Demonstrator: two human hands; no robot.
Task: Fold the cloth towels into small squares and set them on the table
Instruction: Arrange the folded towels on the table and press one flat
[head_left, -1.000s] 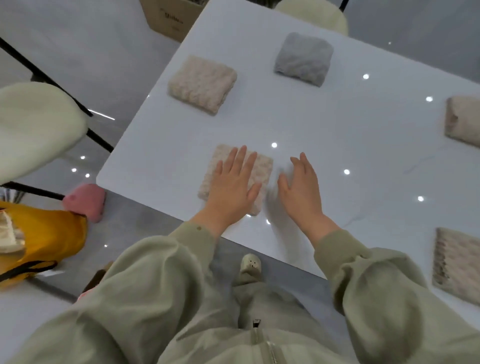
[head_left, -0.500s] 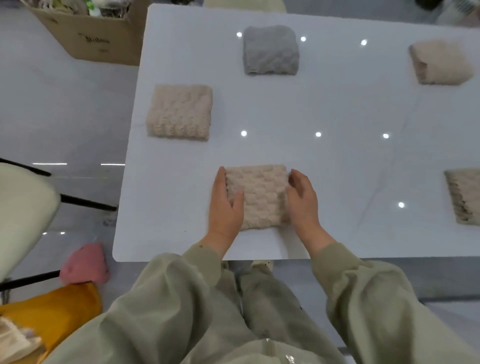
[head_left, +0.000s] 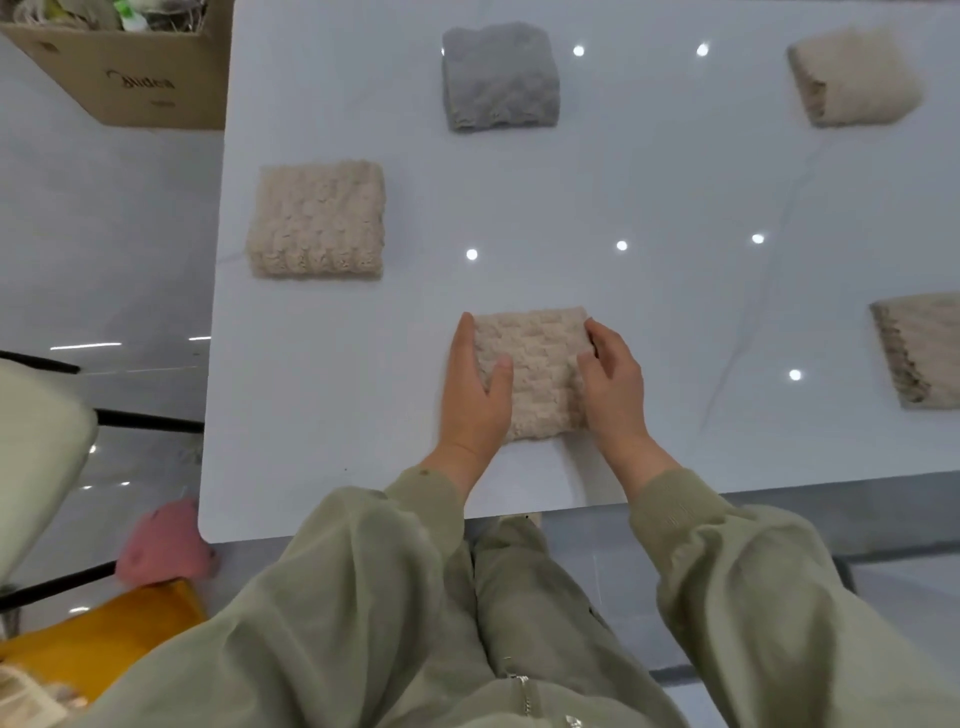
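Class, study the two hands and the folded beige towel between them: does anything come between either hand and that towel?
Nothing visible does. The left hand lies against the left edge of the folded beige towel, thumb on top; the right hand curls round its right edge. Both touch it directly.

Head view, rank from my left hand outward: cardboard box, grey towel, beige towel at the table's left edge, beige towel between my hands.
From the left hand:
1. Beige towel between the hands, touching it.
2. Left-edge beige towel, ahead left.
3. Grey towel, far side.
4. Cardboard box, off the table, far left.
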